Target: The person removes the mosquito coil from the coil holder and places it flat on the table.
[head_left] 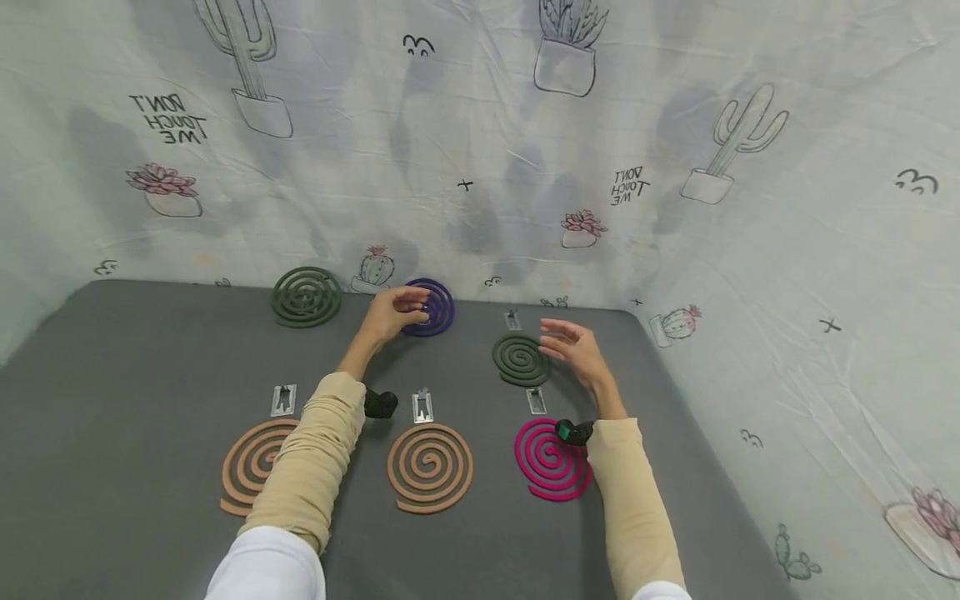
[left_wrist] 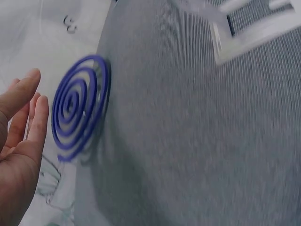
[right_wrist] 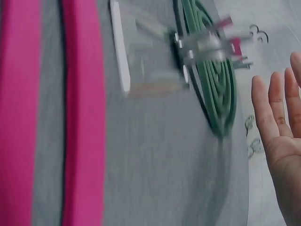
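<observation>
My left hand [head_left: 395, 315] is raised at the back of the grey table, fingers loosely bent with nothing between them. It partly covers a blue mosquito coil [head_left: 442, 308] in the head view; in the left wrist view the blue coil lies beyond the fingertips. My right hand [head_left: 576, 350] hovers beside a dark green coil [head_left: 520, 360], its fingers relaxed and nothing held. Two small metal coil stands lie near that green coil, one stand [head_left: 512, 320] behind it and another stand [head_left: 536, 401] in front. A pink coil [head_left: 542, 458] is under the right wrist.
Another dark green coil [head_left: 306, 297] lies at the back left. Two orange coils sit in front, one coil [head_left: 430, 468] central and one coil [head_left: 247, 467] partly hidden by my left sleeve. Metal stands [head_left: 283, 400] lie behind them. A printed cloth [head_left: 480, 150] hangs behind the table [head_left: 150, 417].
</observation>
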`<move>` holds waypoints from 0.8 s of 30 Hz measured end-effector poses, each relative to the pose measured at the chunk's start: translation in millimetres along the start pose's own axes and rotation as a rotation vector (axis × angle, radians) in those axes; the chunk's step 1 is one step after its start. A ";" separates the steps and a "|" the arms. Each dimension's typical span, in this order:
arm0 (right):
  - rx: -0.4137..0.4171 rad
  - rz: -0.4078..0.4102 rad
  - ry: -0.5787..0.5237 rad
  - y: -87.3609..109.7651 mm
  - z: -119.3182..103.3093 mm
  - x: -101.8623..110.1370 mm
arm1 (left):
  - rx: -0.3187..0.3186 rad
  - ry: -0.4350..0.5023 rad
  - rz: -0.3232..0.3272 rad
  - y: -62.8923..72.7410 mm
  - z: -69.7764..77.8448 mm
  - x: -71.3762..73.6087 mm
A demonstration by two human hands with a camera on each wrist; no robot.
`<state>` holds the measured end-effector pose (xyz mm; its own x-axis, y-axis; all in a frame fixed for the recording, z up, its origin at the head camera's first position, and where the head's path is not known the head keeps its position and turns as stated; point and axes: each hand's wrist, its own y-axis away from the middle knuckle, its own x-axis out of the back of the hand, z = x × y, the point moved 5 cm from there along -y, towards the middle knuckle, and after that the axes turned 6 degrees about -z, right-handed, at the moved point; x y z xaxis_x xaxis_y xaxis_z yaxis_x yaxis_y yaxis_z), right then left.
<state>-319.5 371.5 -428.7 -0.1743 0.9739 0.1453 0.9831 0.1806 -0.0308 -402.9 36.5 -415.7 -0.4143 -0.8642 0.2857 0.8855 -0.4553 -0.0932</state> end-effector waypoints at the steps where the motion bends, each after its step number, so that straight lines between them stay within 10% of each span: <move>1: 0.003 -0.004 -0.005 -2.5 -0.4 -3.3 | 0.006 0.004 0.008 1.2 -2.1 3.0; 24: -0.080 -0.155 -0.066 -68.2 2.9 -86.3 | 0.108 -0.039 0.125 13.8 -31.8 34.0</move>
<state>-371.7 275.5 -442.0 -0.3244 0.9428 0.0771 0.9452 0.3199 0.0658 -411.5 -6.0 -437.6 -0.2925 -0.9029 0.3151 0.9481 -0.3169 -0.0279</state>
